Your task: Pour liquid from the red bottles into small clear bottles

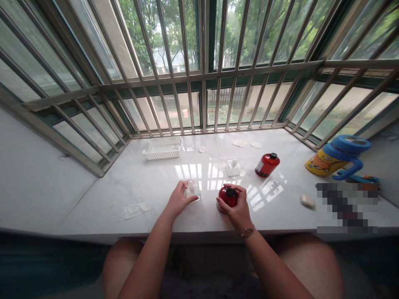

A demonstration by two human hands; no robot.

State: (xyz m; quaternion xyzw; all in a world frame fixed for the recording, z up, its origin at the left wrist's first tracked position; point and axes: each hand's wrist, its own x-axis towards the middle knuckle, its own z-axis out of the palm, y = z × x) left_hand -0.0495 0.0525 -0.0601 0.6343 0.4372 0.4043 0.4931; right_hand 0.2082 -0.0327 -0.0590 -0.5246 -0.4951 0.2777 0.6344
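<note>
My left hand [180, 199] is closed around a small clear container [193, 192] with something whitish at its top, near the front of the white counter. To its right, my right hand [238, 205] wraps round a red bottle [227, 198] with a black cap, which stands upright. Behind the hands sits a similar clear square container [233, 167] with a pale piece on top. A second red bottle [267, 165] with a black cap and a pale label is at the back right of my right hand.
A white perforated basket [162, 149] is at the back left. Flat whitish pieces [239, 143] lie near the window bars, and a clear wrapper [135, 210] lies front left. On the right are a blue and yellow jug [333, 155], a beige rounded object [307, 202] and a blurred-out patch.
</note>
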